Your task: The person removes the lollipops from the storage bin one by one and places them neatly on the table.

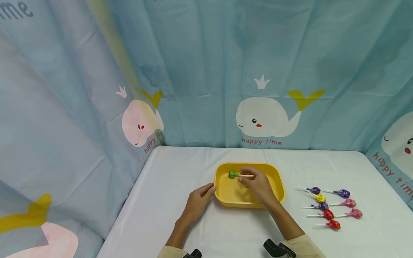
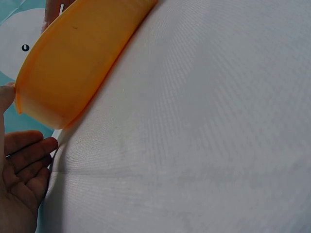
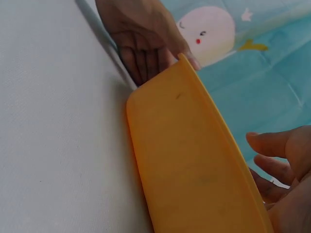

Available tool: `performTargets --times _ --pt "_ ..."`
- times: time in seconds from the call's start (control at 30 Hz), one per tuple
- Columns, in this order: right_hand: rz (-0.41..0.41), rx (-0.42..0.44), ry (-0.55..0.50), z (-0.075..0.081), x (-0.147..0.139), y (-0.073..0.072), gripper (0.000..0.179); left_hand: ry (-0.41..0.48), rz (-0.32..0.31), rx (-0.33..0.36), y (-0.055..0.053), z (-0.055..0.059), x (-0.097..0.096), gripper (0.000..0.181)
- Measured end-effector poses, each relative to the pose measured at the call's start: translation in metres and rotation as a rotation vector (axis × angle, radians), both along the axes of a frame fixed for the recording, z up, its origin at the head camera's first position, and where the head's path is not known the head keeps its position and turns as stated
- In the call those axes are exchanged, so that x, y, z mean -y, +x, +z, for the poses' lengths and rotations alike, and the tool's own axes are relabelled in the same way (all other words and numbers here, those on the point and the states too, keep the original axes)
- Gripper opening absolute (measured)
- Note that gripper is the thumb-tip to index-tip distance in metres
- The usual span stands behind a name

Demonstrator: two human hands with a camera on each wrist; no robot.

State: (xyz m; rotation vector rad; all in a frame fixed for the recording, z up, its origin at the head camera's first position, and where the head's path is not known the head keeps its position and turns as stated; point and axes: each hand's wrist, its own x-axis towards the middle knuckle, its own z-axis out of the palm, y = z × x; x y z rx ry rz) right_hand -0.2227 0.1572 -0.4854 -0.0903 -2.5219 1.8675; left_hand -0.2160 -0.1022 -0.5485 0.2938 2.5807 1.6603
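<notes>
A green lollipop lies near the back left inside a yellow tray, its pale stick pointing right. Over the tray, my right hand has its thumb and forefinger at the stick, one on each side with a gap between them. That gap between thumb and fingertips also shows in the right wrist view, beside the tray's rim. My left hand is at the tray's left end. In the left wrist view its thumb touches the rim, while the relaxed fingers lie lower, beside the wall.
Right of the tray, several wrapped lollipops lie loosely grouped on the white table: purple, yellow, pink and red. A blue curtain with printed whales hangs behind the table and at both sides.
</notes>
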Motion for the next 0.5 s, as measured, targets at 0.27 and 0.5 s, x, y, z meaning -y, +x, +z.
performTargets --times 0.27,0.5 --pt "0.020 0.033 0.009 -0.006 0.007 -0.010 0.044 -0.015 0.004 -0.021 -0.001 -0.003 0.000 0.058" --pt "0.033 0.032 0.026 -0.011 0.012 -0.017 0.043 -0.019 0.001 -0.006 0.001 -0.002 0.001 0.061"
